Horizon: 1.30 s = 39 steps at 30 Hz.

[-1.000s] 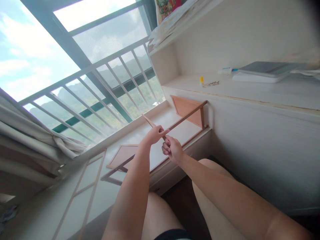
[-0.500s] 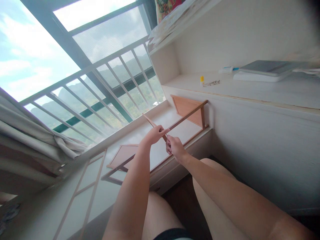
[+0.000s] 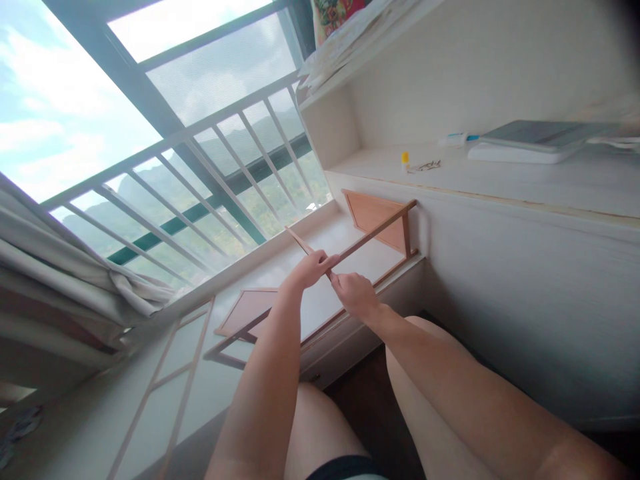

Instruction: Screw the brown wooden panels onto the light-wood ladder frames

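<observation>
A wooden frame with long thin bars and reddish-brown end panels, one being the right panel [image 3: 380,223], lies on the white sill. My left hand [image 3: 313,268] is closed around the middle, where a thin wooden board [image 3: 299,241] meets the long bar [image 3: 375,232]. My right hand [image 3: 356,295] is pinched at the near end of that board, just right of my left hand. Whatever sits inside its fingers is hidden. The left panel [image 3: 253,310] shows partly behind my left forearm.
A ladder-like wooden frame [image 3: 173,383] lies to the left on the white sill [image 3: 215,383]. Railings [image 3: 220,173] and a curtain [image 3: 85,267] border the window. On the shelf [image 3: 450,177] are a yellow-capped bottle [image 3: 405,160], small screws [image 3: 427,165] and a flat device [image 3: 540,137].
My right hand has turned, its lower fingers now tucked from view and its back facing up. My left hand and the wooden frame stay nearly in place.
</observation>
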Motion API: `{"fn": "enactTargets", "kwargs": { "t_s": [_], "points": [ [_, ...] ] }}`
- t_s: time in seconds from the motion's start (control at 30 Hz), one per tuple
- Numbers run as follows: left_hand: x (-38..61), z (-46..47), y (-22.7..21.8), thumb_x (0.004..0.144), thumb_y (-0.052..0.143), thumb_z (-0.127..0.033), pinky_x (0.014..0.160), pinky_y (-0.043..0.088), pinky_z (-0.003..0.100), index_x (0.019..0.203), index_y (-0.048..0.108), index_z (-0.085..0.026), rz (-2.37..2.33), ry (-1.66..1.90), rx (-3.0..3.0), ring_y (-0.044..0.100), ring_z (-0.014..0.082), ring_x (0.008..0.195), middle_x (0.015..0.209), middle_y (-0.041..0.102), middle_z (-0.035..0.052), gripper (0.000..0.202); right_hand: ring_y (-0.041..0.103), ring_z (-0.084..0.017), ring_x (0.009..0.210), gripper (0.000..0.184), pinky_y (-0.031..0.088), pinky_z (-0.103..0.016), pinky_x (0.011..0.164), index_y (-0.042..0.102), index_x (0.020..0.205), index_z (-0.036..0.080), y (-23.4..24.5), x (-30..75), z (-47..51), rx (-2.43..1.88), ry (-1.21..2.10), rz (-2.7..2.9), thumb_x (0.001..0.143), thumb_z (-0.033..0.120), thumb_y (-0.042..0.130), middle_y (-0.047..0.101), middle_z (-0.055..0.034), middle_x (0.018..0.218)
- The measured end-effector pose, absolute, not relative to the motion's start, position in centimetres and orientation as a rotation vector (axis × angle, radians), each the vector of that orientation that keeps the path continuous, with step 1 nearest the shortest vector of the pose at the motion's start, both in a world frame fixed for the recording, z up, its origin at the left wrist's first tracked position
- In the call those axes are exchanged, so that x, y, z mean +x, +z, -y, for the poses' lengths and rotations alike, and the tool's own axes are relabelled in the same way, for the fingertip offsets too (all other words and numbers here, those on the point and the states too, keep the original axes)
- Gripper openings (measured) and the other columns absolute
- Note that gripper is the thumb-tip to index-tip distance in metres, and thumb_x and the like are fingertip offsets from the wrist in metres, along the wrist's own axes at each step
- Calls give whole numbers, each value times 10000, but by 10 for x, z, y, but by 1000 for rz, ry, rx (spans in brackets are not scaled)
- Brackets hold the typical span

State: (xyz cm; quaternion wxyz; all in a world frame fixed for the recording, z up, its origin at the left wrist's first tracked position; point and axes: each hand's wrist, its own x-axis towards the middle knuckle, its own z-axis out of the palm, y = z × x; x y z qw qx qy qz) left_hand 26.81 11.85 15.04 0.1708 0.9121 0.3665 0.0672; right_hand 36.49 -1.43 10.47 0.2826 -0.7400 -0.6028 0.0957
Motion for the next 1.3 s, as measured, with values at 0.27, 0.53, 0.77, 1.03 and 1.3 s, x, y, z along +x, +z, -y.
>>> {"fn": "enactTargets", "kwargs": {
  "t_s": [0.27, 0.53, 0.77, 1.03, 1.3],
  "points": [
    [270, -115, 153, 909, 352, -663, 546, 288, 272, 711, 518, -193, -1045, 201, 2589, 434, 132, 579, 627, 529, -9, 536, 697, -261, 890, 607, 458, -332, 774, 715, 959, 185, 109, 364, 16, -2032, 247, 1628, 1025, 416, 158, 739, -138, 921],
    [270, -115, 154, 922, 356, -633, 544, 279, 273, 690, 489, -195, -1031, 197, 2580, 423, 130, 579, 609, 504, -14, 514, 698, -263, 913, 597, 461, -324, 789, 720, 952, 166, 111, 367, 17, -2063, 246, 1618, 1024, 414, 181, 738, -151, 937],
    [270, -117, 151, 926, 349, -629, 557, 296, 279, 676, 483, -201, -1028, 230, 2589, 442, 137, 583, 612, 505, -13, 514, 696, -264, 915, 595, 461, -327, 787, 720, 962, 175, 112, 367, 17, -2052, 240, 1643, 1025, 415, 179, 739, -141, 945],
    [269, -118, 151, 926, 339, -639, 548, 277, 274, 696, 481, -200, -1044, 201, 2596, 434, 132, 582, 613, 504, -20, 515, 690, -262, 872, 615, 448, -338, 765, 707, 922, 167, 107, 367, 15, -2001, 291, 1599, 1020, 439, 164, 733, -156, 921],
    [271, -118, 151, 918, 365, -640, 540, 269, 269, 686, 480, -197, -1046, 192, 2605, 420, 124, 572, 611, 506, -19, 513, 562, -154, 548, 545, 370, -265, 563, 519, 578, 185, 90, 357, 2, -1552, 640, 1182, 988, 434, 260, 582, -48, 523]
  ]
}}
